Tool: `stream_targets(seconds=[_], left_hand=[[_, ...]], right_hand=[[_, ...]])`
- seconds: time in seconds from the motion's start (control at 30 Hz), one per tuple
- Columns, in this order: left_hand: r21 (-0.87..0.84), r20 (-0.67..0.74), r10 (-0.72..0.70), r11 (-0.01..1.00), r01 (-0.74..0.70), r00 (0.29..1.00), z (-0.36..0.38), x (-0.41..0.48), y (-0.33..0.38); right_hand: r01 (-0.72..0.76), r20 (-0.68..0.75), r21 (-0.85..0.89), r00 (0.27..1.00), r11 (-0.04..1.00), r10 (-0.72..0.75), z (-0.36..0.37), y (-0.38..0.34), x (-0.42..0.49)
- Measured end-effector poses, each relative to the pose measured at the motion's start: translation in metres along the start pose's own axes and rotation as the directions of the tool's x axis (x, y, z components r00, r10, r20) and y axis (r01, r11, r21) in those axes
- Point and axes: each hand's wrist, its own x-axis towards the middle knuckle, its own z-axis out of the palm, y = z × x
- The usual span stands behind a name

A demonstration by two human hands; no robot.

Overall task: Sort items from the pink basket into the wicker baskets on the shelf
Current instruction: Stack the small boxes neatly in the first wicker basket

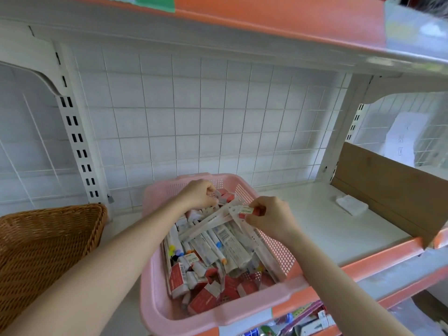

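Observation:
A pink basket (155, 299) sits on the white shelf, filled with several long white packaged pens and small red-and-white boxes (178, 278). My left hand (200, 194) hovers over the basket's far end, fingers curled on the top ends of long white packets (208, 220). My right hand (271, 215) pinches a small red-and-white box (249, 210) just above the basket's right rim. A brown wicker basket (41, 248) stands on the shelf to the left of the pink basket.
The white shelf board (315, 229) stretches right, with a small white folded packet (351, 204) near a brown cardboard divider (388, 187). A wire grid back panel (206, 117) rises behind. An orange-edged shelf (266, 23) hangs overhead. More goods show on the shelf below.

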Motion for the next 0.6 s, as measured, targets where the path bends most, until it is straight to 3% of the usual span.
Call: stream_targets(seconds=[0.23,0.43,0.5,0.6], left_hand=[[-0.003,-0.029,-0.098,0.995,0.098,0.995,0.027,0.04,0.018],[0.025,-0.045,-0.134,0.991,0.135,0.99,0.034,0.046,0.018],[-0.047,-0.021,-0.137,0.99,0.136,0.99,0.028,0.045,0.019],[-0.397,0.017,-0.177,0.902,0.17,0.984,0.011,0.033,0.023]], right_hand=[[-0.002,-0.134,0.057,0.991,0.998,0.01,0.001,0.002,-0.001],[0.018,-0.149,0.083,0.989,0.996,-0.006,0.001,0.002,0.0],[0.017,-0.149,0.094,0.989,0.995,-0.003,0.0,0.002,0.0],[0.016,-0.135,0.103,0.991,0.994,-0.002,0.0,0.001,0.0]])
